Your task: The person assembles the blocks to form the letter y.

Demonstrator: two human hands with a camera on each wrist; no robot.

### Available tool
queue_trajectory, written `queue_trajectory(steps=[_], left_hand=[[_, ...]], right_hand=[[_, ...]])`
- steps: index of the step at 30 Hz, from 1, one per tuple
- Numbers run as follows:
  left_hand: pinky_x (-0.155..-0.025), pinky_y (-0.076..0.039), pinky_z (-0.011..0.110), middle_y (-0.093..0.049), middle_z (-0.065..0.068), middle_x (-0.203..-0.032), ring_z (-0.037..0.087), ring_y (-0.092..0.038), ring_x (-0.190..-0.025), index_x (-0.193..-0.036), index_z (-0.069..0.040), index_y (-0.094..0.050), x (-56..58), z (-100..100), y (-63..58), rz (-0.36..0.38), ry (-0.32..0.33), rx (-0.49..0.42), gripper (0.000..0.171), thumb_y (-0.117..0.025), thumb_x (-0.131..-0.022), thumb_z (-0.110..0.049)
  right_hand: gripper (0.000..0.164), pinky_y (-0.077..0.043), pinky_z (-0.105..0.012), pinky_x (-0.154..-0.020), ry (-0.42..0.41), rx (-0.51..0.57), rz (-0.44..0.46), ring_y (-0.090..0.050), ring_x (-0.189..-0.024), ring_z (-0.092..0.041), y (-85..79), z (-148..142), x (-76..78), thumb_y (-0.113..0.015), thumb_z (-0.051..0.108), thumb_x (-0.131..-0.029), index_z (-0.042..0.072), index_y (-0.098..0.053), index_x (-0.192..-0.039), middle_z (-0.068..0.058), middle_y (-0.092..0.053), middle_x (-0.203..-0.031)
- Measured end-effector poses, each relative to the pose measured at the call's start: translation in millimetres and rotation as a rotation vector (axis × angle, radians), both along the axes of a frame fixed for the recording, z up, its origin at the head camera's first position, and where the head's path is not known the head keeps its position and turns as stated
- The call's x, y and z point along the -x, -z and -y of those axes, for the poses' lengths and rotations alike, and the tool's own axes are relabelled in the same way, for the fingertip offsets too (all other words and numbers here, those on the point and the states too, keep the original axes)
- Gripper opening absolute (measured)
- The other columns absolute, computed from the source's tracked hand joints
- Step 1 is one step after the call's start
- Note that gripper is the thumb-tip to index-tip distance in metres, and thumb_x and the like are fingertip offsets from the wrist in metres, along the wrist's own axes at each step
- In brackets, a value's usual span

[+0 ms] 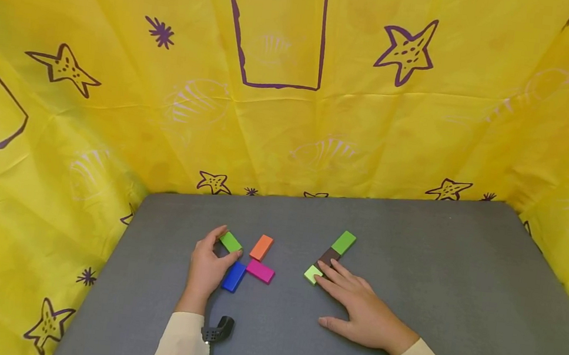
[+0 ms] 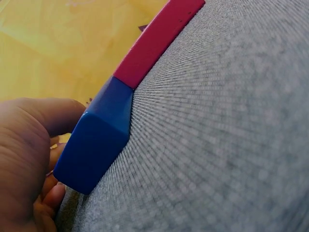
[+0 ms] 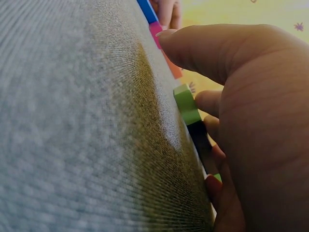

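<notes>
In the head view, the left hand [image 1: 205,268], left of centre in the lower half of the frame, pinches the left green block [image 1: 231,242] between thumb and fingers at opposite ends. Just right of that block stands the orange block [image 1: 261,247]; below these lie the pink block [image 1: 260,271] and the blue block [image 1: 234,277], all on the grey counter [image 1: 269,347]. Right of centre, the right hand [image 1: 366,315] is spread wide, thumb apart, with its fingertips at the dark brown block [image 1: 326,258] and the lime block [image 1: 312,274]. These two form a slanting row with the upper green block [image 1: 344,243]. A yellow cloth [image 1: 269,128] fills the top of the frame.

In the left wrist view, the hand is at the lower left, behind the blue block at left of centre; the pink block meets its upper end and runs to the top edge. The pinched block cannot be made out here.

In the right wrist view, the hand fills the right side, its fingers beside the lime and dark blocks right of centre; blue, pink and orange pieces line the top
</notes>
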State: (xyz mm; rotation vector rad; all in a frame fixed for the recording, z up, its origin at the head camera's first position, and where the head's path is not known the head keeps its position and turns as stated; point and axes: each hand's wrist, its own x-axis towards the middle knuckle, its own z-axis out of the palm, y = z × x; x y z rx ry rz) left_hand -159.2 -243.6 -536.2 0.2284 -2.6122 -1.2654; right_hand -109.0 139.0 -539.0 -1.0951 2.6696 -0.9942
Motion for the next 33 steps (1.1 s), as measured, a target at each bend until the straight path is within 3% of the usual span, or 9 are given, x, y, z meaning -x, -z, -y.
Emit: queue_trajectory(steps=[8,14,33], left_hand=[[-0.111,-0.048,0.052,-0.059,0.02,-0.149,0.039,-0.059,-0.132,-0.153,-0.003,-0.06,-1.3,0.9,1.9,-0.093,-0.037,-0.167,0.067,-0.089,-0.092,-0.008],[-0.111,-0.048,0.041,-0.056,0.02,-0.146,0.036,-0.058,-0.135,-0.152,0.002,-0.059,-1.4,0.5,1.1,-0.108,-0.031,-0.277,0.065,-0.087,-0.093,-0.002],[-0.11,-0.048,0.049,-0.058,0.019,-0.142,0.034,-0.06,-0.13,-0.145,0.003,-0.064,-6.7,-4.1,-2.4,-0.221,0.046,-0.374,0.06,-0.088,-0.091,0.002]], right_hand=[[0.082,-0.028,-0.07,-0.118,0.002,-0.005,0.012,-0.013,-0.165,-0.029,-0.9,-0.7,-0.3,-0.073,0.053,-0.103,0.018,-0.043,-0.169,0.003,-0.023,-0.179],[0.082,-0.028,-0.071,-0.118,-0.002,0.001,0.006,-0.013,-0.165,-0.029,-0.5,-0.8,0.1,-0.073,0.054,-0.103,0.017,-0.043,-0.169,0.003,-0.024,-0.179],[0.082,-0.027,-0.071,-0.119,0.002,-0.004,0.019,-0.014,-0.165,-0.029,-1.3,-0.2,-0.7,-0.075,0.051,-0.102,0.016,-0.044,-0.169,0.003,-0.024,-0.179]])
